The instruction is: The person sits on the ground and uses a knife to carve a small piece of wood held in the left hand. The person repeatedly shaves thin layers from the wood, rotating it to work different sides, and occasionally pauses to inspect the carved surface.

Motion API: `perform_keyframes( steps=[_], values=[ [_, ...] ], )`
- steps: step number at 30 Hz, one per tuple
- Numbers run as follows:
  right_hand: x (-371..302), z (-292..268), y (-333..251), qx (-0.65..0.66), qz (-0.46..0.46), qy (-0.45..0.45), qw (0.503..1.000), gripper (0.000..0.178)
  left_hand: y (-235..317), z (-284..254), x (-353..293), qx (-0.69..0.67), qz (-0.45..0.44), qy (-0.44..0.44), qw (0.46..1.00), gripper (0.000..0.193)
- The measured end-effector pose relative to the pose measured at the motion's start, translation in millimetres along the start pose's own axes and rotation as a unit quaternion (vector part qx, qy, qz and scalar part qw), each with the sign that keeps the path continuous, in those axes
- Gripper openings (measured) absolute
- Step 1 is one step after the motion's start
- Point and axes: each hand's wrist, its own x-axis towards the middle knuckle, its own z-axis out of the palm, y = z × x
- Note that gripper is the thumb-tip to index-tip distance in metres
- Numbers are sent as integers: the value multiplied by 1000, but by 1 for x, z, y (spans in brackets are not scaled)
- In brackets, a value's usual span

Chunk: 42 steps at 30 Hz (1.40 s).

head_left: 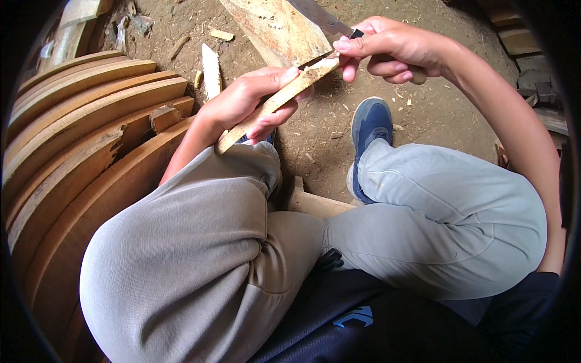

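Note:
My left hand (251, 97) is closed round a narrow wooden strip (290, 89), thumb on top and fingers underneath. The strip slants from above my left knee up to the right. In my right hand (393, 51) is a knife (324, 19), its blade pointing up and to the left, with a black piece where blade meets handle. Most of the handle is hidden in the fingers. My right fingertips are close to the strip's far end; whether they touch it I cannot tell. Just beyond the strip lies a broad, pale wooden block (275, 30), partly behind the blade.
Curved wooden planks (91, 115) are stacked along my left side. A pointed wood piece (211, 69) and scattered chips (222, 35) lie on the dirt floor (436, 106). My blue shoe (371, 124) stands between the hands and my knees. More wood (520, 39) is piled at far right.

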Motion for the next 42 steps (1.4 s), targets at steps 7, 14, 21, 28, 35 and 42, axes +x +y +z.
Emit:
perform_keyframes(
  steps=[7,14,21,28,35,42],
  values=[
    [-1,2,-4,35,-20,10,999,33,-6,-9,4,-57,20,-45,997,43],
    [1,-3,4,33,-28,20,999,31,-5,-8,7,-73,9,-26,997,41],
    [18,-4,8,-207,-25,216,954,43,-4,-17,18,120,31,143,982,40],
    [32,-3,25,-424,-66,259,865,56,-16,-15,31,29,22,301,953,41],
    [45,11,12,-479,-13,233,846,55,-21,-13,32,-48,18,231,972,36],
    [40,14,-2,-533,27,207,820,59,-23,-5,35,-28,7,232,972,34]
  ],
)
